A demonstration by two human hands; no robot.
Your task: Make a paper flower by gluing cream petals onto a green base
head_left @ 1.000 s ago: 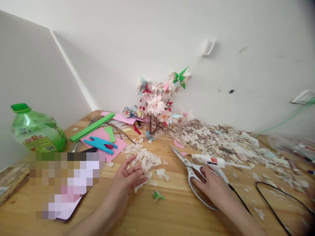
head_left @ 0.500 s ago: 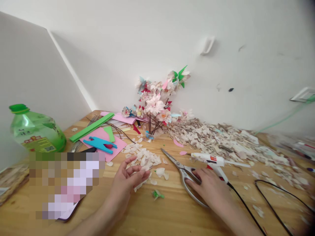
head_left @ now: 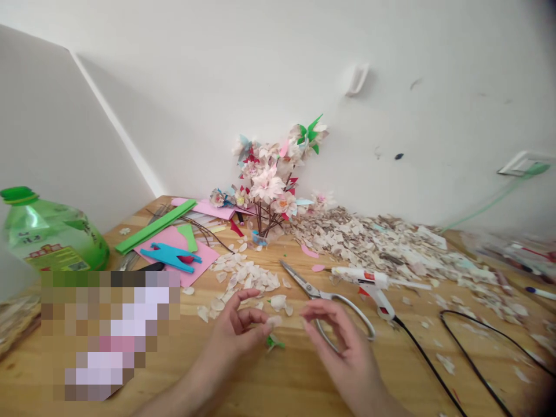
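Note:
Between its thumb and fingertips my left hand pinches a small whitish petal. Facing it, my right hand curves above the table with thumb and fingers near each other; whether something tiny is between them is too blurred to tell. Scissors lie partly behind my right hand. A small green piece rests on the wood just below the held petal. Pale loose petals are scattered beyond my left hand. One larger whitish petal piece lies between the hands, farther back.
Paper flowers stand at the back beside a heap of scraps. A white glue gun with a black cord lies at right. Blue pieces rest on pink paper; a green bottle stands left.
My right hand has left the scissors and moved left, toward my left hand. My left hand has shifted right and slightly down with the petal. The view has turned slightly right.

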